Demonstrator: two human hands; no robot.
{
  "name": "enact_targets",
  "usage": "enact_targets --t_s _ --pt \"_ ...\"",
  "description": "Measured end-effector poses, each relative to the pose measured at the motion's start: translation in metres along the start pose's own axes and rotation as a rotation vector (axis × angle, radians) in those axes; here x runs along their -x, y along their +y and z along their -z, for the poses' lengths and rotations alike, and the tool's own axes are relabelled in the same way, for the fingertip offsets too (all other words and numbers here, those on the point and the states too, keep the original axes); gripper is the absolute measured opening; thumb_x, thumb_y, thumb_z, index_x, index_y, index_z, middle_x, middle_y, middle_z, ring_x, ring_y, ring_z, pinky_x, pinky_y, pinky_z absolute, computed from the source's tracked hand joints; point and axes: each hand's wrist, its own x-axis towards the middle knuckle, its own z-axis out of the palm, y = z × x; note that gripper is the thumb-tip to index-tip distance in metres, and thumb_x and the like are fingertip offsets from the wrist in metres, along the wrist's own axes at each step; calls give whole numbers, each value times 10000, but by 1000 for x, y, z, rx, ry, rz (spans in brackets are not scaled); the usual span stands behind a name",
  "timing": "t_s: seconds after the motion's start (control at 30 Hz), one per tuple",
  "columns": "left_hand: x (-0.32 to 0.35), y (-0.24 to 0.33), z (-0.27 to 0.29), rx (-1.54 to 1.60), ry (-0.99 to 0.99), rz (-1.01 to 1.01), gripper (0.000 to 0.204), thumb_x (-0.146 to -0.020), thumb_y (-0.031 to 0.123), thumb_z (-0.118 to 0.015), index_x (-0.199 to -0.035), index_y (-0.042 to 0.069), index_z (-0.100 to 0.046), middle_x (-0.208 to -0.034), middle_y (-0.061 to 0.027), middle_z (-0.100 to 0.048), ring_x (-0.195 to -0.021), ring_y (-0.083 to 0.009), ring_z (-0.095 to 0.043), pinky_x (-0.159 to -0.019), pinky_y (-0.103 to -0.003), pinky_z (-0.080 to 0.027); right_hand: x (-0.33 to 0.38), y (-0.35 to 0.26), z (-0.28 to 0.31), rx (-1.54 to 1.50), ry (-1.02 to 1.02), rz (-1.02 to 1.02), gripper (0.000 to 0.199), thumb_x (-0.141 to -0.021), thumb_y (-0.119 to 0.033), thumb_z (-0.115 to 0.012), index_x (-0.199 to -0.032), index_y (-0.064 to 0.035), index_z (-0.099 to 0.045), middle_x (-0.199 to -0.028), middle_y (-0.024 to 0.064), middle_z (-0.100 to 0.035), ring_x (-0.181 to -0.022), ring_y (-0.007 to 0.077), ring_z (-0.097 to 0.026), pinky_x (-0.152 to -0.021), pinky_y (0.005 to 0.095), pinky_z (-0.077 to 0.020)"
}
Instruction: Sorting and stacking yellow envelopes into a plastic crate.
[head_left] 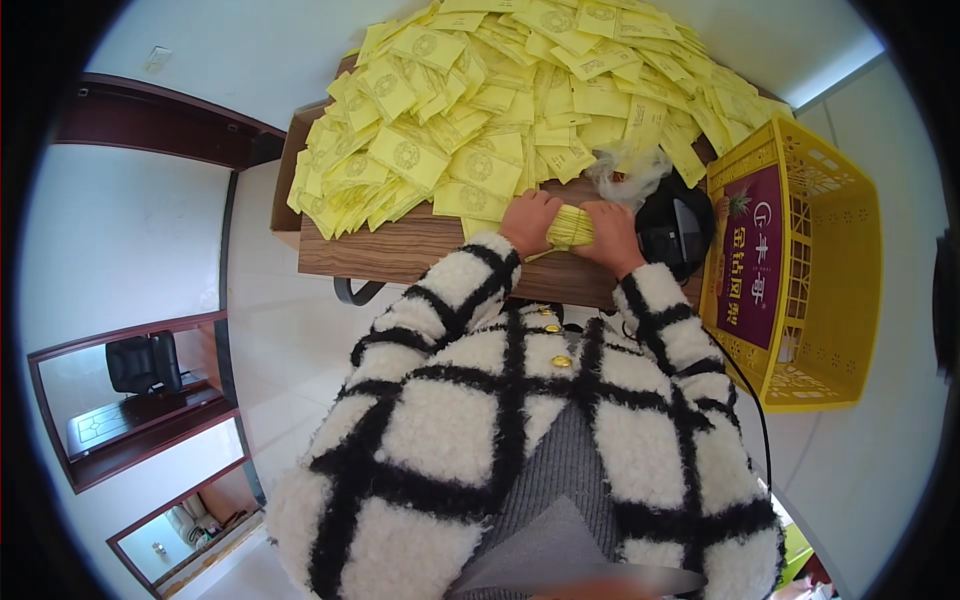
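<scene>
A stack of flat yellow paper packets (pixel 571 227) stands on edge between my two hands near the front of the wooden table. My left hand (pixel 530 221) is closed on the stack's left end. Around its right end, my right hand (pixel 612 238) is closed too. Just beyond them rises a large heap of loose yellow packets (pixel 480 110) with dark printing, spread over most of the table. A crumpled clear plastic bag (pixel 630 178) lies close to my right hand, beside a black object (pixel 675 235) whose kind I cannot make out.
A yellow plastic crate (pixel 830 270) with a purple panel stands at the table's right side. Bare wood of the tabletop (pixel 375 252) shows at the front left. A cardboard box (pixel 286 185) sits against the left edge. A black cable (pixel 762 420) hangs by my right arm.
</scene>
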Motion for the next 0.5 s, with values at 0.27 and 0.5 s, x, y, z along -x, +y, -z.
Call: enact_targets --t_s 0.27,0.5 --pt "0 -1 -14 -103 -47 54 485 -601 255 -751 -1009 69 -565 -897 -116 -607 -878 -286 -594 -764 -383 -470 -7 -25 -45 173 66 87 695 -649 -119 -696 -1297 -94 -448 -1137 141 -560 -1089 297 -522 -1030 461 -303" --pt "7 -6 -17 -139 -127 99 637 -564 270 -785 -1107 50 -537 -955 -127 -614 -913 -289 -598 -782 -380 -469 -17 -34 -20 -21 -53 273 705 -685 2 -635 -1348 -24 -394 -1228 200 -494 -1143 333 -487 -1014 441 -346"
